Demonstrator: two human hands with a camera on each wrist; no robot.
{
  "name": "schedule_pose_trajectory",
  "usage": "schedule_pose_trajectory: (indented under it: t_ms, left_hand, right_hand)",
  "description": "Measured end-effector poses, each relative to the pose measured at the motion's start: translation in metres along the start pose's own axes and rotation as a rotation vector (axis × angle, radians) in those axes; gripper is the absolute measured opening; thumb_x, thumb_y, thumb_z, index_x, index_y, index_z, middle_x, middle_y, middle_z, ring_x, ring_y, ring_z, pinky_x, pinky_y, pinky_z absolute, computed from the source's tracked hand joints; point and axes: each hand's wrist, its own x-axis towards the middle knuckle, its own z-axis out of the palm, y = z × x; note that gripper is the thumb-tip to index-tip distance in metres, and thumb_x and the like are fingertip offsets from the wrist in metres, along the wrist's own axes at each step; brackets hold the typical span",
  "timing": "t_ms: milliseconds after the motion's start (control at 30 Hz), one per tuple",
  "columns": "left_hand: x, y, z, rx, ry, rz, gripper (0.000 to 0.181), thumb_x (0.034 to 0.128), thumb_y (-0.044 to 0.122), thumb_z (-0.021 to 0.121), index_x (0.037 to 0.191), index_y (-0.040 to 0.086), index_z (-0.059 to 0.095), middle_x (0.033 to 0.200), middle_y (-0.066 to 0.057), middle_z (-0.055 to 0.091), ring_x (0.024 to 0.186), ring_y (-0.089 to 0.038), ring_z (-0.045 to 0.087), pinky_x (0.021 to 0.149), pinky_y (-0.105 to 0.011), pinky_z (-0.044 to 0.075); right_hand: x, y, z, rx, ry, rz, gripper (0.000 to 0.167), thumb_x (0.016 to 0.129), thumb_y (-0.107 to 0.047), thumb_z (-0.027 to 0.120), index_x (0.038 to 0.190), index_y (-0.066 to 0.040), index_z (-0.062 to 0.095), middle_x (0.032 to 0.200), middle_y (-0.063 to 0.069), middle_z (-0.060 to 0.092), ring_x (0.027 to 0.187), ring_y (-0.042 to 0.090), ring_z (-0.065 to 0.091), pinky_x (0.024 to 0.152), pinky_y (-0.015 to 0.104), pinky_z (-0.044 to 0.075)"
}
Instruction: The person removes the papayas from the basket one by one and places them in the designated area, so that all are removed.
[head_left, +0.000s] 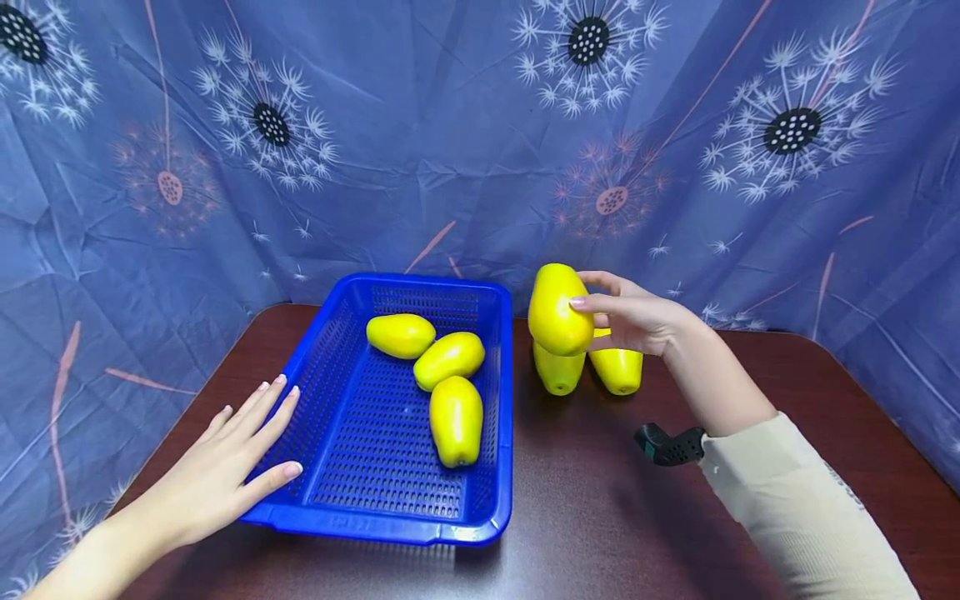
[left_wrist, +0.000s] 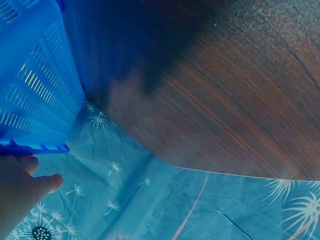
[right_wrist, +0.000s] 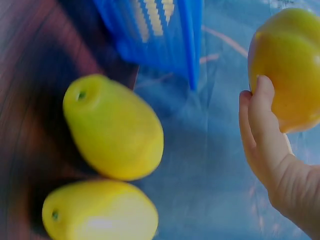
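Head view: the right hand's fingers are clamped on a yellow fruit, long axis near upright, narrower end up.

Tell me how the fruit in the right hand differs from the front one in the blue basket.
The held fruit is raised in the right hand; the front fruit lies in the blue basket with no hand on it. In the head view, the front fruit shows a dark spot at its near end; the held fruit shows none. Both are yellow and oblong.
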Motion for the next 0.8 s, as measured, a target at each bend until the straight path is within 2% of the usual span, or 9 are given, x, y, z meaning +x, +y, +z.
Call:
schedule_pose_trajectory:
  t_ms: [300,533,667,800]
  left_hand:
    - [0.006,0.001,-0.002,0.0,-0.003,0.005,0.075,0.0922,0.039,0.055,0.15,0.011,0.017,0.155,-0.015,0.011,0.142,-0.021,-0.004,0.11,-0.052,-0.004]
    - [0.003,0.001,-0.001,0.0,0.002,0.005,0.074,0.0923,0.038,0.055,0.15,0.011,0.017,0.154,-0.016,0.012,0.142,-0.021,-0.003,0.11,-0.052,-0.004]
    - [0.001,0.001,0.0,0.003,0.006,0.003,0.075,0.0921,0.038,0.055,0.15,0.011,0.017,0.154,-0.015,0.012,0.142,-0.02,-0.003,0.11,-0.051,-0.005]
    - [0.0,0.001,0.0,0.007,0.007,-0.002,0.075,0.092,0.038,0.055,0.15,0.011,0.017,0.155,-0.014,0.012,0.142,-0.019,-0.004,0.11,-0.05,-0.005]
  right_hand:
    - [-0.025,0.01,-0.044,0.085,0.097,-0.014,0.073,0.092,-0.018,0.057,0.145,-0.015,0.007,0.105,0.001,0.062,0.093,0.019,0.064,0.08,0.041,0.052]
    - [-0.038,0.022,-0.07,0.125,0.124,-0.034,0.074,0.093,-0.017,0.055,0.148,-0.016,0.006,0.104,0.0,0.063,0.091,0.019,0.065,0.077,0.04,0.052]
    - [-0.043,0.031,-0.084,0.137,0.16,-0.026,0.063,0.094,-0.017,0.053,0.144,-0.019,0.015,0.103,-0.002,0.063,0.09,0.019,0.065,0.076,0.039,0.053]
    - [-0.047,0.039,-0.098,0.163,0.179,-0.032,0.043,0.095,-0.016,0.052,0.131,-0.024,0.03,0.101,-0.001,0.064,0.088,0.019,0.066,0.075,0.039,0.053]
